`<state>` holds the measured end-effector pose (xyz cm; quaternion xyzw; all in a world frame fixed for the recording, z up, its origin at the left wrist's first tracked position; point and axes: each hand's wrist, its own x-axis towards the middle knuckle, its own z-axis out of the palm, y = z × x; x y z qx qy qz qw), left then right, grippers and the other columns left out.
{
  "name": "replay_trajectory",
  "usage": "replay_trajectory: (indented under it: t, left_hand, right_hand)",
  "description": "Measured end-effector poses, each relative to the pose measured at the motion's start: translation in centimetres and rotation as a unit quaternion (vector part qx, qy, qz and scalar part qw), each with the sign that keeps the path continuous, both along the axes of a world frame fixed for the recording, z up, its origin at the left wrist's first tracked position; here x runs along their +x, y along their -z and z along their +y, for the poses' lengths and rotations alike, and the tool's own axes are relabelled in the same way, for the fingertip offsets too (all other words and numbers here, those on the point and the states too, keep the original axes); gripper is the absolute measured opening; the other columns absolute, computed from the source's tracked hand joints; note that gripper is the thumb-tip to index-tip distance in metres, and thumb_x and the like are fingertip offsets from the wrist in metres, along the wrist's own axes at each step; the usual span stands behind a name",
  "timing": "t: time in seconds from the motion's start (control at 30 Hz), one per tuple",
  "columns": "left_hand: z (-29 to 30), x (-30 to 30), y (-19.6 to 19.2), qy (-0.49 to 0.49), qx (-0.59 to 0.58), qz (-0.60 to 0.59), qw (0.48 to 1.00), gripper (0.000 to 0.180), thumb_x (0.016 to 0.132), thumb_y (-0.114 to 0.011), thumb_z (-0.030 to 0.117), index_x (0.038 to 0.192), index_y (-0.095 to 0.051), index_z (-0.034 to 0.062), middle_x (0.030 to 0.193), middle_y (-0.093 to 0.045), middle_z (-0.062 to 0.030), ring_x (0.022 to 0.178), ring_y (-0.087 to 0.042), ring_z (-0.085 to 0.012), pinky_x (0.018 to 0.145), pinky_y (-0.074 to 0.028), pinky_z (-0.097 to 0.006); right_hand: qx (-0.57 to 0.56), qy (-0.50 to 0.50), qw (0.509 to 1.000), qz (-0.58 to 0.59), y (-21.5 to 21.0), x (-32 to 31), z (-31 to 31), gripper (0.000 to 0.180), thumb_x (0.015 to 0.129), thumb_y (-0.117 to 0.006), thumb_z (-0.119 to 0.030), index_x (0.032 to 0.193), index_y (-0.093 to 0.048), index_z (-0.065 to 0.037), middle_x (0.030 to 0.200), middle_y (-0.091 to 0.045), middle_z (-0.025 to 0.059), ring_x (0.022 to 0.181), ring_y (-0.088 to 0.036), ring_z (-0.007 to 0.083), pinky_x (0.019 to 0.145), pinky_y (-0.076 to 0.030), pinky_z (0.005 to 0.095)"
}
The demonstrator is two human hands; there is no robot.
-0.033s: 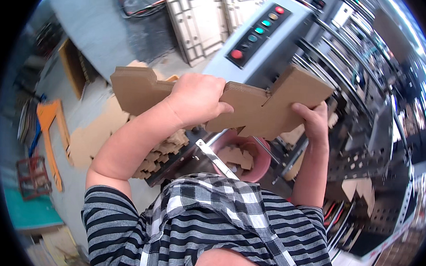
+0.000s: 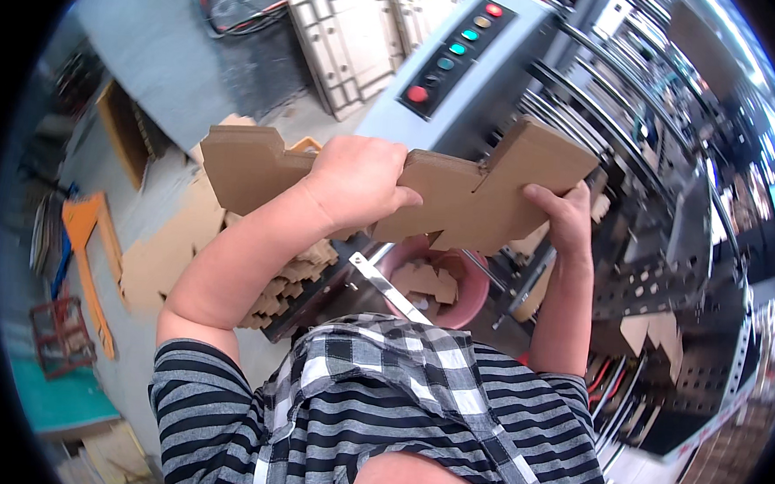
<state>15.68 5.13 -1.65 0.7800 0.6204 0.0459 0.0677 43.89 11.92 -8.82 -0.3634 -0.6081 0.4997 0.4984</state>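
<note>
Brown, notched, layered cardboard stack (image 2: 457, 196)

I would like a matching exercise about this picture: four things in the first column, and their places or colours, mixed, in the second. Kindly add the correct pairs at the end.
Column one
1. Left hand
2. Bucket
3. Push buttons
4. Right hand

Column two
A. In a row on a dark panel
B. At the right end of the held cardboard
C. Over the top edge of the held cardboard
D. Pink, with brown pieces inside

Pairs: 1-C, 2-D, 3-A, 4-B
</note>
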Motion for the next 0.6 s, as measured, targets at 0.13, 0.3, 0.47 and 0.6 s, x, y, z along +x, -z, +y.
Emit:
replay_trajectory:
  t: [0.13,0.3,0.47,0.6]
  left_hand:
    - [2.7,3.7,2.6,0.041,-0.044,-0.016,0.998,0.045,0.072,-0.070,0.042,0.087,-0.061,-0.0002,0.086,-0.066,-0.0176,0.084,-0.064,-0.0344,0.074,-0.050,-0.043]
    - [5.4,7.3,4.8,0.107,-0.068,-0.127,0.984,0.043,0.070,-0.072,0.036,0.093,-0.063,0.0013,0.089,-0.067,-0.0168,0.087,-0.064,-0.0329,0.077,-0.050,-0.041]
    - [7.8,10.3,6.8,0.128,-0.187,-0.095,0.969,0.046,0.069,-0.074,0.035,0.099,-0.066,0.0017,0.092,-0.067,-0.0164,0.089,-0.064,-0.0320,0.079,-0.050,-0.038]
    - [7.0,11.8,10.2,0.110,-0.160,-0.050,0.980,0.049,0.066,-0.077,0.038,0.100,-0.068,0.0040,0.098,-0.067,-0.0162,0.094,-0.064,-0.0307,0.082,-0.051,-0.039]
  right_hand:
    - [-0.031,0.094,0.993,0.067,2.7,2.9,-1.7,0.041,0.064,-0.081,-0.002,0.100,-0.062,-0.001,0.092,-0.068,0.0058,0.080,-0.064,0.0143,0.075,-0.053,0.0287]
    - [-0.089,0.098,0.987,0.096,5.3,5.7,-2.1,0.045,0.063,-0.083,-0.003,0.101,-0.060,0.000,0.093,-0.067,0.0069,0.082,-0.065,0.0155,0.076,-0.053,0.0293]
    - [-0.152,0.106,0.974,0.128,6.8,6.0,-2.3,0.047,0.063,-0.082,-0.004,0.103,-0.058,0.001,0.094,-0.066,0.0093,0.082,-0.065,0.0171,0.075,-0.054,0.0304]
    - [-0.222,0.122,0.966,0.054,9.0,6.7,-2.1,0.046,0.064,-0.081,-0.007,0.103,-0.059,0.002,0.095,-0.066,0.0108,0.082,-0.066,0.0182,0.075,-0.054,0.0311]
